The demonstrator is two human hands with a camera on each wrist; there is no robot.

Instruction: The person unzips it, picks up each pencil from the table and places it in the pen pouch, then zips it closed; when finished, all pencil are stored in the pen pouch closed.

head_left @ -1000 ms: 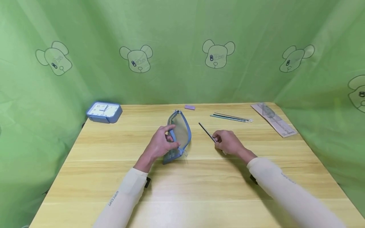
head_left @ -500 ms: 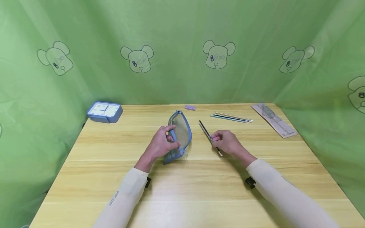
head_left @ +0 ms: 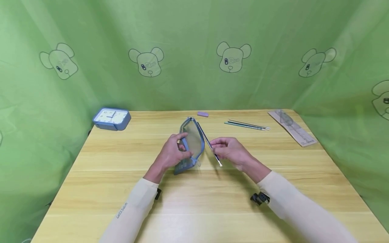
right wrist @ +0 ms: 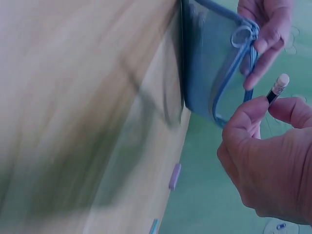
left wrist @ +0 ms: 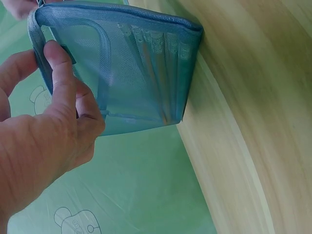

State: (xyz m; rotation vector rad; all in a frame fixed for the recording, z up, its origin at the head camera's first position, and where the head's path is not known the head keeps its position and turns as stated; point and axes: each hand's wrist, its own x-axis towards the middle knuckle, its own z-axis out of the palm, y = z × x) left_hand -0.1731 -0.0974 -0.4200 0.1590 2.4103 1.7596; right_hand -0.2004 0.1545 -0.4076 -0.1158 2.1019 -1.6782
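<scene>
My left hand [head_left: 174,152] pinches one side of a blue mesh pencil case [head_left: 197,140], whose zipped mouth gapes upward. Through the mesh in the left wrist view, several slim items [left wrist: 158,63] stand inside the case. Between thumb and fingers, my right hand [head_left: 229,150] holds a dark pencil [head_left: 216,158] with a white eraser end [right wrist: 281,82]. The pencil slants, its far end overlapping the case's right rim in the head view, its eraser end pointing toward me.
Several pencils [head_left: 247,125] lie at the back right, near a ruler set in a clear sleeve [head_left: 292,128]. A purple eraser [head_left: 202,114] lies behind the case. At the back left stands a blue clock [head_left: 111,118]. Green curtain [head_left: 188,91] borders the wooden table [head_left: 188,209].
My right hand has lifted the pencil and carried it left, to the rim of the pencil case. My left hand and the case have stayed in place.
</scene>
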